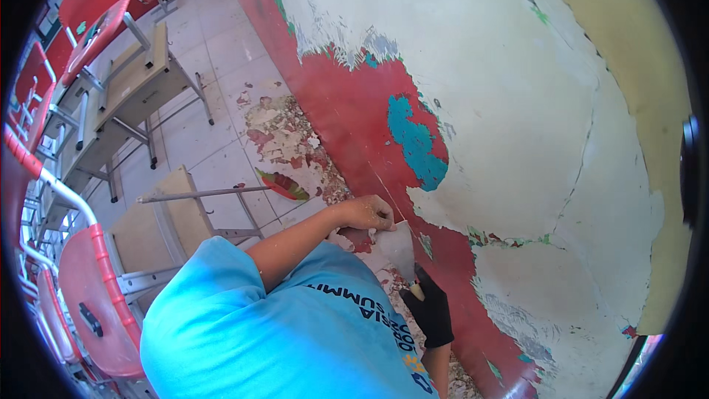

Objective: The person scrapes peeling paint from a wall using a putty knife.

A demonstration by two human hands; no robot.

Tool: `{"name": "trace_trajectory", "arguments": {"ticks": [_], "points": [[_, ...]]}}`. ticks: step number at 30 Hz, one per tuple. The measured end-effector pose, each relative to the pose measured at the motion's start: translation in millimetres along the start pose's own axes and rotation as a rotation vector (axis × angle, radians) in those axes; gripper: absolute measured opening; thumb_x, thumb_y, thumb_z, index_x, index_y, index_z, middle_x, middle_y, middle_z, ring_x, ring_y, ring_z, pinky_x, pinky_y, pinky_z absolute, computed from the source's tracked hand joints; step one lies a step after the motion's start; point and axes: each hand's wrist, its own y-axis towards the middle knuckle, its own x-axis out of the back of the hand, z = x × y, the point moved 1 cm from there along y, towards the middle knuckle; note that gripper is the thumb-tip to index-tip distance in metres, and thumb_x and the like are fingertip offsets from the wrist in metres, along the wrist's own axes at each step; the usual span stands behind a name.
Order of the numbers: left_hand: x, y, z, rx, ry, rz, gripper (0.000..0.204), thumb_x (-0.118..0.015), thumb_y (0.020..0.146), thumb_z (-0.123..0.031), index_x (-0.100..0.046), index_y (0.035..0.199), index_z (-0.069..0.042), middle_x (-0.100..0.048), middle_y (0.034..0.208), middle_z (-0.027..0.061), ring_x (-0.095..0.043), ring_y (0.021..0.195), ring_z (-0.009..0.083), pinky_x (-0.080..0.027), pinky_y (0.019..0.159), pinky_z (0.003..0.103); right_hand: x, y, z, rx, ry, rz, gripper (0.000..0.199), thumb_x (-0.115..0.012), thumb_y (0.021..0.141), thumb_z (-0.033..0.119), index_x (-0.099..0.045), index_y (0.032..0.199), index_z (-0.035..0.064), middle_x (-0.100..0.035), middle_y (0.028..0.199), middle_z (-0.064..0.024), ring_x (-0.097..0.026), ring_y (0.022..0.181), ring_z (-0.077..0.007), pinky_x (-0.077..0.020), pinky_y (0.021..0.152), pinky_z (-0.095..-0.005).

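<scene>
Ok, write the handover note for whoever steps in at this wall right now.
Left hand: bare, fingertips pressed on the scraper blade against the wall.
Right hand: in a black glove, gripping the scraper's handle.
Done: wide patches already stripped to pale plaster; paint flakes litter the floor tiles by the wall's foot.
Left: the red paint band, with a turquoise patch inside it, still clings around the blade.
</scene>
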Motion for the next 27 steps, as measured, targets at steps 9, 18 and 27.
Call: {"name": "trace_trajectory", "arguments": {"ticks": [9,18,27], "points": [[-39,-16,-10,0.160,-0.012,-0.105,0.019,-0.062,0.079,-0.021,-0.063,0.083,-0.002,-0.060,0.077,0.0022,-0.054,0.074,0.0103,-0.042,0.068,0.025,-6,-24,-46,0.088,0.142,0.176,0.051,-0.064,0.072,0.018,-0.051,0.119,0.0058,-0.061,0.097,-0.0185,-0.061,0.085,-0.0250,-0.0457,0.076,-0.0313],[-57,-43,9,0.243,0.008,-0.051,0.022,-0.066,0.076,-0.024,-0.063,0.079,-0.003,-0.062,0.074,0.0051,-0.057,0.074,0.0127,-0.044,0.069,0.027,-15,-32,-83,0.123,0.218,0.105,0.046,-0.063,0.073,0.018,-0.053,0.116,0.0054,-0.062,0.093,-0.0178,-0.062,0.082,-0.0250,-0.0464,0.074,-0.0306],[-42,-48,10,0.232,-0.126,-0.046,0.018,-0.059,0.080,-0.017,-0.062,0.085,-0.001,-0.063,0.076,0.0055,-0.058,0.080,0.0135,-0.044,0.074,0.027,-17,-14,-67,0.182,0.166,0.018,0.038,-0.060,0.077,0.017,-0.054,0.112,0.0032,-0.063,0.089,-0.0145,-0.062,0.076,-0.0225,-0.0470,0.069,-0.0307]]}}
